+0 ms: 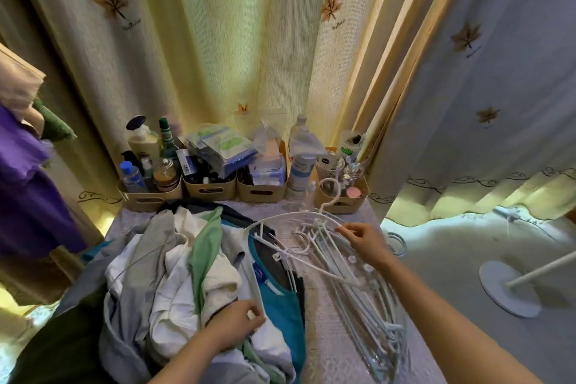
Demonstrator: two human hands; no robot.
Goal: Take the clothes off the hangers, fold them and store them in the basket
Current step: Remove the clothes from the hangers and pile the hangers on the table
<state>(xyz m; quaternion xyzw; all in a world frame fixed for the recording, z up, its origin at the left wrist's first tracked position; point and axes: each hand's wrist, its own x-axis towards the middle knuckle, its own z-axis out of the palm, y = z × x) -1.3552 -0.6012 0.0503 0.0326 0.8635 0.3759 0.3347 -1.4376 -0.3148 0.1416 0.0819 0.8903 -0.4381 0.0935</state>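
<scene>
White hanger (282,217) between curled fingers (346,230)

Looking down at a table with a lace cloth (327,340). There's a heap of clothes (168,284) at 7 o'clock: greys, whites, a green piece (205,246), and a teal shirt (280,302) along its 3 o'clock edge. The left hand (237,323) pinches one end of a white hanger (290,214) over the teal shirt, and the right hand (363,240) pinches the hanger's other arm near the hook. A stack of empty hangers (361,290) lies under the right hand, trailing toward 5 o'clock. A row of tan bins (149,198) stuffed with bottles and packets sits at the table's 12 o'clock, against a leaf-print curtain (218,40). A purple garment (25,190) hangs at 9 o'clock — a round white stand base (498,287) is on the floor at 3.
</scene>
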